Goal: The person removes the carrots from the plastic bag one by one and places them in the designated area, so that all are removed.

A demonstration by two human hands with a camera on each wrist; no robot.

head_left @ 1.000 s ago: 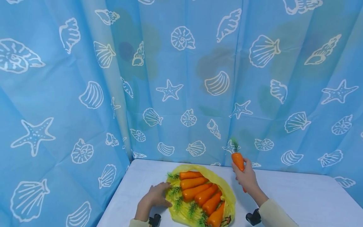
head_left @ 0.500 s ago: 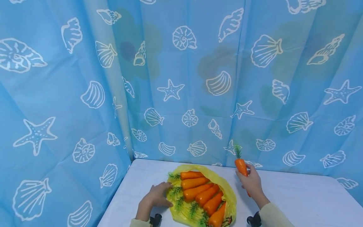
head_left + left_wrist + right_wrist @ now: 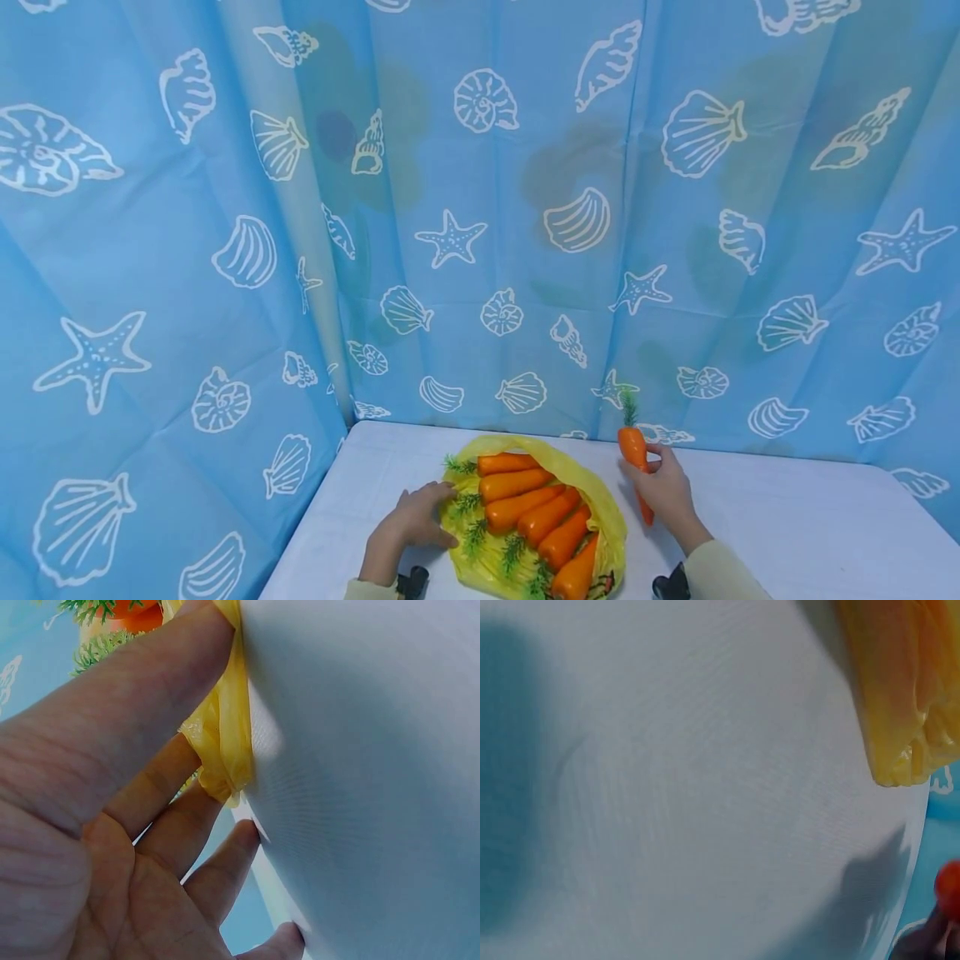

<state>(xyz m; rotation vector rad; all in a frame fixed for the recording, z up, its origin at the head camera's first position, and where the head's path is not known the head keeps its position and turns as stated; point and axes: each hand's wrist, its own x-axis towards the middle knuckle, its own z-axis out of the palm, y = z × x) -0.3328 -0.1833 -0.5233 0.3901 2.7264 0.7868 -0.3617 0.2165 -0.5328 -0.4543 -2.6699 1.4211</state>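
My right hand [image 3: 663, 490] grips an orange carrot [image 3: 632, 446], green top up and tip slanting down, over the table to the right of a yellow plastic bag [image 3: 611, 512]. In the right wrist view only a bit of that carrot [image 3: 949, 889] and dark fingertips [image 3: 922, 943] show at the lower right corner. Several carrots [image 3: 513, 514] lie side by side in the open bag, their green tops pointing left. My left hand [image 3: 416, 515] rests at the bag's left edge. The left wrist view has its thumb and spread fingers against the yellow plastic [image 3: 234, 720], little finger on the table.
The white-covered table [image 3: 780, 517] reaches back to a blue shell-print curtain [image 3: 510, 250], with another curtain side [image 3: 150, 292] along the left. Dark wrist cameras [image 3: 671, 582] sit below both hands.
My right hand has shifted slightly right and then down a little, and the carrot in it now stands more upright. The left hand and the bag have stayed in place.
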